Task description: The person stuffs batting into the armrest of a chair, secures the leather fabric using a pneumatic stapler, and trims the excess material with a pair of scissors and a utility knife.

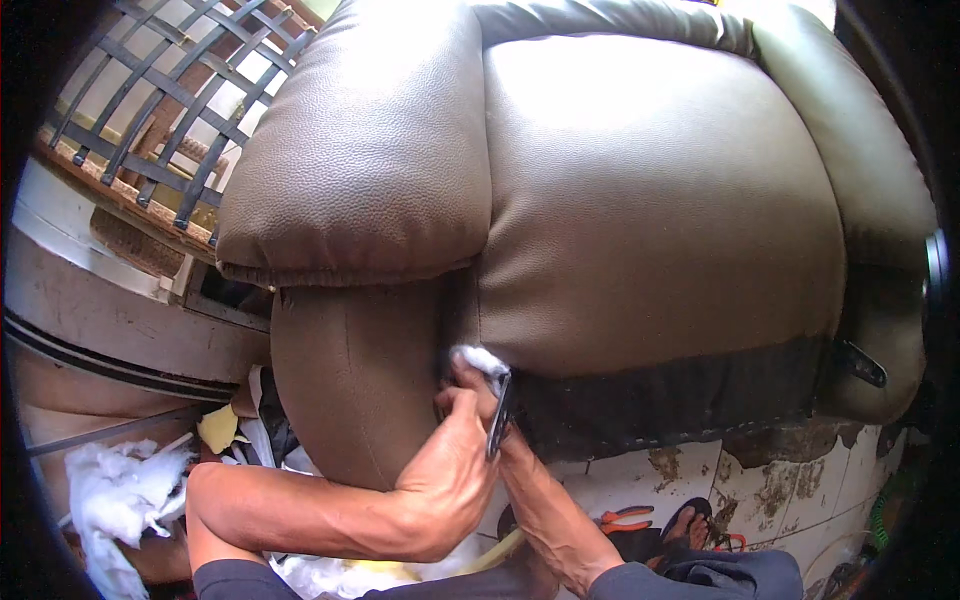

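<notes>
Shining on top, the padded seat [660, 210] looks brown and grained.

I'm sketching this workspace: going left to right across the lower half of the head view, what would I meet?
White stuffing at the far left → yellow foam scrap → left hand → dark metal strip → orange-handled pliers → sandalled foot → dark metal bracket.

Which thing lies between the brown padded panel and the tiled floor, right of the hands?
In the head view, a black fabric strip lies between the brown padded panel and the tiled floor.
</notes>
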`<move>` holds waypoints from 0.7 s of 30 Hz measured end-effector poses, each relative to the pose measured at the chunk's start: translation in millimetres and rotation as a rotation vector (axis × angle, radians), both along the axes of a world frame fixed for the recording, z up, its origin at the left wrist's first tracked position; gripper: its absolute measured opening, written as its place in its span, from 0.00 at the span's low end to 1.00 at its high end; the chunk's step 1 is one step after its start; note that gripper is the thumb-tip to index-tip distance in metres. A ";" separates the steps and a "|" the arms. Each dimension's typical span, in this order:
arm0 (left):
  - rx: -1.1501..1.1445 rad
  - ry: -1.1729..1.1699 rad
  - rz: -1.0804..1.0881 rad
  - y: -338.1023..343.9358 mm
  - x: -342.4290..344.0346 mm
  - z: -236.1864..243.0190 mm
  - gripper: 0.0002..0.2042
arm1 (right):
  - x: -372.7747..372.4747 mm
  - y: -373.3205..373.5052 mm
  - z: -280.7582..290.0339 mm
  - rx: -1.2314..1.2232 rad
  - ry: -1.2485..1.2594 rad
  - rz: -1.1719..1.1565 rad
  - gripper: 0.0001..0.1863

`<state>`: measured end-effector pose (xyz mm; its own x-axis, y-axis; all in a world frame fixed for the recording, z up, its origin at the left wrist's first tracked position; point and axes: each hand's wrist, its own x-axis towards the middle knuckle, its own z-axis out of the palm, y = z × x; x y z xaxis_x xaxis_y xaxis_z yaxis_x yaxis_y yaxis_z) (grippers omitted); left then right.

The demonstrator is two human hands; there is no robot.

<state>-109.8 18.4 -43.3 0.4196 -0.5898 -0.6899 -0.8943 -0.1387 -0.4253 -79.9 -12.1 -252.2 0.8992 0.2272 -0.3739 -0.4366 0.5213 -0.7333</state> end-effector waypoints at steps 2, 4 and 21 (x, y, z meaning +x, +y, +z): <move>0.054 -0.039 0.038 11.5 -8.5 2.6 0.18 | -1.6 8.2 67.3 0.057 0.213 0.070 0.15; -0.008 0.058 0.014 -2.1 2.3 2.4 0.18 | 7.5 -3.8 49.4 -0.122 -0.017 0.009 0.17; -0.073 0.007 -0.075 1.6 -7.2 -7.9 0.11 | 14.7 2.1 16.8 0.033 0.199 0.163 0.37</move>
<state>-117.0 20.0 -51.2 0.3676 -0.6683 -0.6467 -0.9064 -0.1019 -0.4099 -65.2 -10.0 -235.3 0.7594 0.3781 -0.5295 -0.6505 0.4547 -0.6084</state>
